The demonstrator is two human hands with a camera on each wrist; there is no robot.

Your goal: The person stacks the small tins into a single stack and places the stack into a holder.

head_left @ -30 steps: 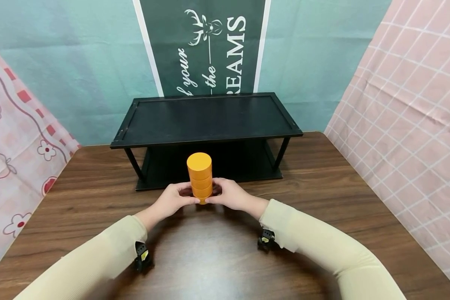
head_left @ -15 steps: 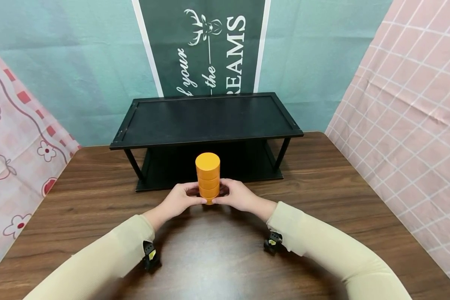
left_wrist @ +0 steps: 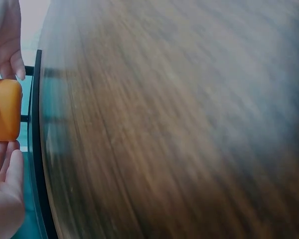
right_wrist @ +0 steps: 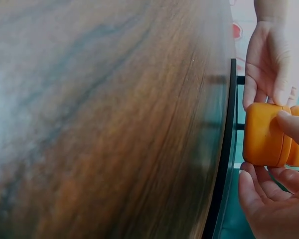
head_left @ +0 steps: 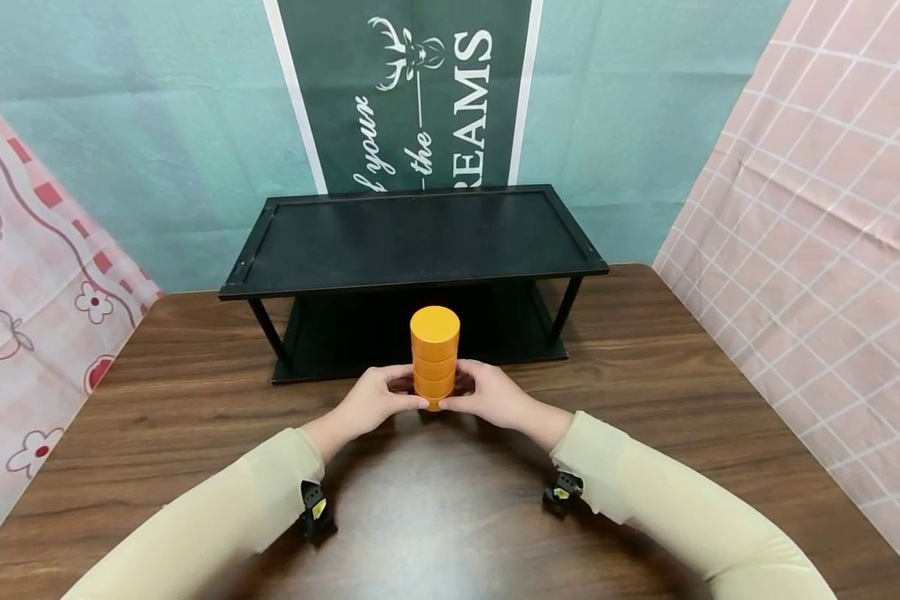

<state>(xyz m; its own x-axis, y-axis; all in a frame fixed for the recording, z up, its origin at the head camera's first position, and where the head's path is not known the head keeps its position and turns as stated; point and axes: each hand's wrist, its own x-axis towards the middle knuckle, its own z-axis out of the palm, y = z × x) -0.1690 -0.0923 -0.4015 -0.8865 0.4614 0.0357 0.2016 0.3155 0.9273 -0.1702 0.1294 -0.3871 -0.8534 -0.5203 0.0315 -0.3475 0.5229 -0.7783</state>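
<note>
An upright orange cylinder [head_left: 434,358] with grooves between its stacked sections is held between both hands, just in front of the black two-tier rack [head_left: 420,237]. My left hand [head_left: 375,402] grips its lower part from the left, thumb at the front and fingers reaching behind. From the right, my right hand [head_left: 495,398] grips it the same way, the two thumbs almost meeting near the base. In the right wrist view the cylinder [right_wrist: 264,134] shows a smooth side and a seam, with the right thumb [right_wrist: 295,128] pressed on it. The left wrist view catches only its end [left_wrist: 5,112].
Behind the cylinder, the rack's lower tier [head_left: 345,342] lies in shadow under the upper board. The brown wooden table [head_left: 435,508] stretches forward from it. Patterned cloths hang on the left, back and right [head_left: 817,217]. A small black device is strapped at each wrist.
Both hands have carried the orange cylinder sideways to the right along the rack's front, keeping it upright and their grip the same. The rack stays where it was.
</note>
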